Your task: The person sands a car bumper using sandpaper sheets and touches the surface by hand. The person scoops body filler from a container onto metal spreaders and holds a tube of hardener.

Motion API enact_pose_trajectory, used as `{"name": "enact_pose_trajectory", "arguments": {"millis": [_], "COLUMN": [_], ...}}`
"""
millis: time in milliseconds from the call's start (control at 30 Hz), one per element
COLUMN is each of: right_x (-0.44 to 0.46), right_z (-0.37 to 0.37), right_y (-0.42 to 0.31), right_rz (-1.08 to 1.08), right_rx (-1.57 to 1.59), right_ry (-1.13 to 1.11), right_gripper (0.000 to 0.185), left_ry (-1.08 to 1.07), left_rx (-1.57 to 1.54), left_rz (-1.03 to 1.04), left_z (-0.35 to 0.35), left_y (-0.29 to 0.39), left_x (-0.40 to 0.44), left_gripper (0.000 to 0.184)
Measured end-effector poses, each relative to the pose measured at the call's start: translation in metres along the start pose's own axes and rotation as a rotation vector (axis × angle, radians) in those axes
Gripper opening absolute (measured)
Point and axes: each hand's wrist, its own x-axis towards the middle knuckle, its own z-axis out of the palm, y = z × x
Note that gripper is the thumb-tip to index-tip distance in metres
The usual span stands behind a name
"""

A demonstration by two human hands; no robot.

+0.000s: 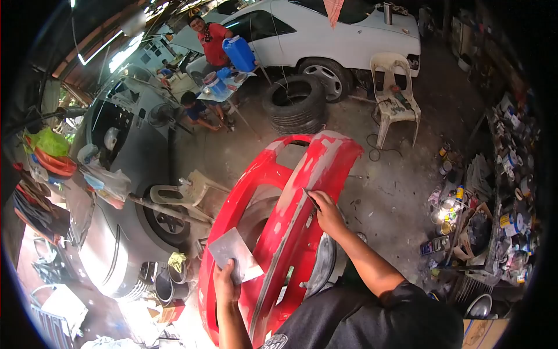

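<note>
In front of me stands a red car bumper (pixel 241 198), with pale filler patches along its ridge. My left hand (pixel 225 285) is closed on a flat grey plate (pixel 232 250), thumb on top, held over the bumper's near part. My right hand (pixel 329 214) pinches a thin flat scraper (pixel 311 199), its edge at the upper part of the bumper's ridge. Whether any filler is on the scraper cannot be made out. A rounded grey part, partly hidden, shows below my right forearm beside the bumper.
Stacked tires (pixel 295 104) and a plastic chair (pixel 396 96) with a power tool stand beyond the bumper. Another chair (pixel 195 195) and a grey car (pixel 125 215) are left. Cans and clutter fill a shelf (pixel 500 232) at right. A person in red (pixel 214 43) stands by a small table.
</note>
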Motion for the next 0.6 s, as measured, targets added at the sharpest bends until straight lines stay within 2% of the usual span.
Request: {"name": "enact_pose_trajectory", "arguments": {"millis": [233,333,467,600], "right_x": [-0.012,-0.032,-0.022,-0.014], "right_z": [0.000,-0.001,-0.004,0.003], "right_y": [-0.004,0.005,0.004,-0.008], "right_rz": [-0.054,-0.005,0.005,0.026], "right_rx": [-0.052,-0.019,0.010,0.014], "right_ry": [-0.003,-0.061,0.028,-0.016], "right_gripper": [0.061,0.058,0.056,0.062], "left_ry": [-0.022,-0.035,-0.078,-0.065], "left_rx": [0.065,0.056,0.048,0.069], "left_rz": [0.020,0.016,0.016,-0.017], "left_z": [-0.002,-0.006,-0.012,-0.018], "left_y": [-0.001,-0.002,-0.003,-0.003], "left_x": [-0.002,0.000,0.004,0.002], "left_gripper": [0.041,0.043,0.047,0.052]}}
